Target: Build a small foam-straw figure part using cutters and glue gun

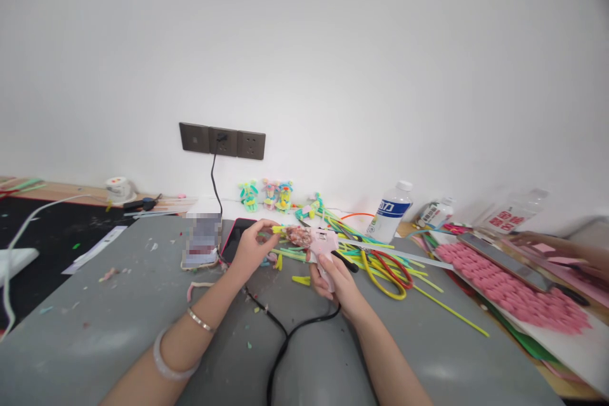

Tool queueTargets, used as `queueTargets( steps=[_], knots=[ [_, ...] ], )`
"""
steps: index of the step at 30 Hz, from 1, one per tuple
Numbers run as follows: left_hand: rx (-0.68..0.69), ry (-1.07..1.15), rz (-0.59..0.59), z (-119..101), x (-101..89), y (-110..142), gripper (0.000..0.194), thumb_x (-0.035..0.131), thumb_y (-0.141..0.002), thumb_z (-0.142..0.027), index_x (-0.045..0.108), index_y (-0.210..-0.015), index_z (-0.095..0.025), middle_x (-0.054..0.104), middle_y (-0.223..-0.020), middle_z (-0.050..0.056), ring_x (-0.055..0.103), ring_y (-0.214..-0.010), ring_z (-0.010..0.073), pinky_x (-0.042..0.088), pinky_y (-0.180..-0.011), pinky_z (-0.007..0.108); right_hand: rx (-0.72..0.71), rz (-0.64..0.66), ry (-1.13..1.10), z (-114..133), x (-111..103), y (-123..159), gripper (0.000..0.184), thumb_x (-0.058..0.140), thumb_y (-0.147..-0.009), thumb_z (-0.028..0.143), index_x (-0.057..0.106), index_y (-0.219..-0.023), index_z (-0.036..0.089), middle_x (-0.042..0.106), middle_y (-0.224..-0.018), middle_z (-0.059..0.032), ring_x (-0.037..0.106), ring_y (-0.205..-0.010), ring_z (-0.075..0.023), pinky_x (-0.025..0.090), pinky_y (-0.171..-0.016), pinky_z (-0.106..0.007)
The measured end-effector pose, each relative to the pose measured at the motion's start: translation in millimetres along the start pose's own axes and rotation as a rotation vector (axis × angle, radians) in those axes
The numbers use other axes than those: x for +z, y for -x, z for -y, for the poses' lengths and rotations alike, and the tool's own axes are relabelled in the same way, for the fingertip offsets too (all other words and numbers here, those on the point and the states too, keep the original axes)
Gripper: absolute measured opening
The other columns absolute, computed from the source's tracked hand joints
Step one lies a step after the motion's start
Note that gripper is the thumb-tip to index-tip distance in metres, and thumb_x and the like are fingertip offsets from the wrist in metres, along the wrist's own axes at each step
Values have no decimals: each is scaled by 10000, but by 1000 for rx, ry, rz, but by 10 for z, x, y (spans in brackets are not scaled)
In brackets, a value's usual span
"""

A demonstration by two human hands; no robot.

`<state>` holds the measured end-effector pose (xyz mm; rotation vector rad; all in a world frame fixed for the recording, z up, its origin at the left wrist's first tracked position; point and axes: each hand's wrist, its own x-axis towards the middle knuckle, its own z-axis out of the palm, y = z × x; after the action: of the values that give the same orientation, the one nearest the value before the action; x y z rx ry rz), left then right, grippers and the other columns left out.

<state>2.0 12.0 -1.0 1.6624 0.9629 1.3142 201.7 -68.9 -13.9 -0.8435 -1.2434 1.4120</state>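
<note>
My right hand (335,279) is wrapped around the handle of a pale pink glue gun (324,241), its nozzle end crusted and pointing left. A long whitish glue stick (404,254) juts from the gun's rear to the right. Opposite the nozzle, my left hand (255,242) pinches a small yellow fuzzy piece (276,229), probably pipe cleaner. The piece sits right at the nozzle; whether they touch I cannot tell. A black cord (304,325) runs below the gun across the grey table cover (143,311). Yellow-green pipe cleaners (423,282) lie behind and right of my right hand.
Fuzzy little figures (248,196) stand by the wall. Nearby are a phone (233,240), a water bottle (391,212) and yellow-and-red looped handles (387,279). At right lie pink fuzzy work (514,285) and another phone (504,260), beside another person's blurred hand (561,247).
</note>
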Motion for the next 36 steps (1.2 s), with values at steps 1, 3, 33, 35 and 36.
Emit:
queueTargets(
  steps=[1, 3, 33, 35, 36],
  knots=[
    [-3, 9, -7, -2, 1, -2, 190, 651, -747, -296, 654, -878, -158, 699, -863, 66, 652, -815, 195, 494, -658, 247, -1, 1, -2, -2, -4, -2, 404, 530, -895, 584, 534, -913, 180, 346, -494, 100, 205, -354, -43, 121, -362, -204],
    [-3, 23, -24, -2, 2, -6, 187, 654, -734, -295, 651, -864, -160, 698, -861, 65, 655, -829, 199, 488, -650, 243, -3, -1, -5, -2, -9, -5, 413, 539, -888, 588, 534, -931, 177, 343, -494, 101, 198, -361, -43, 127, -359, -199],
    [-19, 133, -74, -54, -14, -9, 183, 656, -735, -322, 615, -830, -172, 603, -774, 14, 566, -703, 150, 429, -554, 219, -5, -71, 55, 40, -14, -17, 467, 573, -835, 633, 537, -908, 172, 363, -483, 106, 210, -354, -31, 151, -342, -175],
    [-21, 142, -74, -49, -18, -10, 190, 654, -735, -322, 612, -846, -174, 604, -783, 13, 570, -711, 151, 434, -559, 219, 5, -95, 55, 44, -10, -24, 466, 593, -824, 626, 542, -913, 171, 366, -480, 106, 217, -354, -34, 156, -344, -177],
    [-21, 144, -75, -43, -20, -12, 193, 655, -733, -323, 611, -850, -176, 605, -787, 12, 572, -715, 152, 437, -564, 220, 2, -112, 50, 42, -9, -29, 463, 601, -821, 619, 546, -924, 171, 372, -480, 105, 220, -351, -35, 154, -346, -179]
  ],
)
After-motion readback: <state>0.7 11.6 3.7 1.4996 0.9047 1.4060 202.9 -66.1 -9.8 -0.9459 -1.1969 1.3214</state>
